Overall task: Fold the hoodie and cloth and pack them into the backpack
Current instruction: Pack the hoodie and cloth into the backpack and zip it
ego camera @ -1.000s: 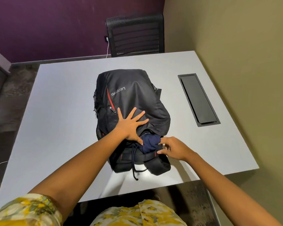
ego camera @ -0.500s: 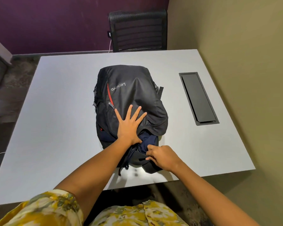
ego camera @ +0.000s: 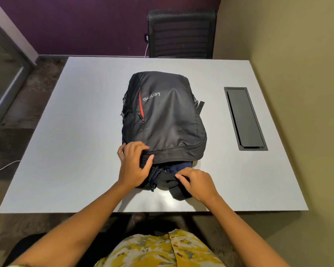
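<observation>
Head view: black Lenovo backpack (ego camera: 168,120) lies flat, front panel up, mid tabletop (ego camera: 81,132), its open top end toward the near edge. Logo reads upside down from here; a red zipper strip (ego camera: 141,105) runs down the front panel left of the logo.

Navy fabric (ego camera: 178,166), likely the hoodie, shows in the mouth of the bag, between the upper flap and the lower lip. Only a small patch is visible, the rest is inside. Can't tell hoodie from cloth separately. A dark drawstring (ego camera: 154,176) hangs out of the opening on the left side, its end near the tabletop's near edge.

Left hand (ego camera: 133,164): closed on the edge of the upper flap at the bag's near-left corner, fingers curled over the top of the flap, thumb underneath.

Right hand (ego camera: 197,184): pinching the black lower lip of the opening at the near-right, fingertips (ego camera: 178,177) just beside the navy fabric. A black strap or pad sticks out below that hand, reaching close to the tabletop's near edge.

Recessed black cable tray (ego camera: 243,118) is set into the tabletop near the right edge, well apart from the bag. Black mesh chair (ego camera: 181,33) stands beyond the far edge. White cable (ego camera: 2,168) lies on the floor off the left edge. Yellow floral garment (ego camera: 158,249) at the bottom of frame.
</observation>
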Demonstrator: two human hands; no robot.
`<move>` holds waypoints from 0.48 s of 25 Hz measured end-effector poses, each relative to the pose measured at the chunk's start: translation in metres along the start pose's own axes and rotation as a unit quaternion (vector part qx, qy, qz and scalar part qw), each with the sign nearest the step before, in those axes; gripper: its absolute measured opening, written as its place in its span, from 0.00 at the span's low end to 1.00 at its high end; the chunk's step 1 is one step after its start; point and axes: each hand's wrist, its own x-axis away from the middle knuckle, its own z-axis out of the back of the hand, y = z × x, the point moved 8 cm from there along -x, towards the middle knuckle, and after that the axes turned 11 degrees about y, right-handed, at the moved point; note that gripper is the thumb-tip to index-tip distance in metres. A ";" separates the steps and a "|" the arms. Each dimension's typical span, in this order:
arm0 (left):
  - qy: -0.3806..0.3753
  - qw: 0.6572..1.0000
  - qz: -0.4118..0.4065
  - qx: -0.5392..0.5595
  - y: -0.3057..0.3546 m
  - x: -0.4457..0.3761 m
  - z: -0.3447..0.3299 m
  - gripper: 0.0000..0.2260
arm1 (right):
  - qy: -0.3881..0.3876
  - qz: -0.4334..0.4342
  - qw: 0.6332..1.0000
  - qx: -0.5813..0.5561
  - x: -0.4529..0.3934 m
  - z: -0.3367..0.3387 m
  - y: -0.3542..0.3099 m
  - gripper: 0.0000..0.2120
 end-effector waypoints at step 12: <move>-0.266 0.958 -0.047 -0.101 -0.025 0.062 -0.029 0.27 | -0.060 0.168 0.982 0.070 -0.046 -0.035 -0.076 0.14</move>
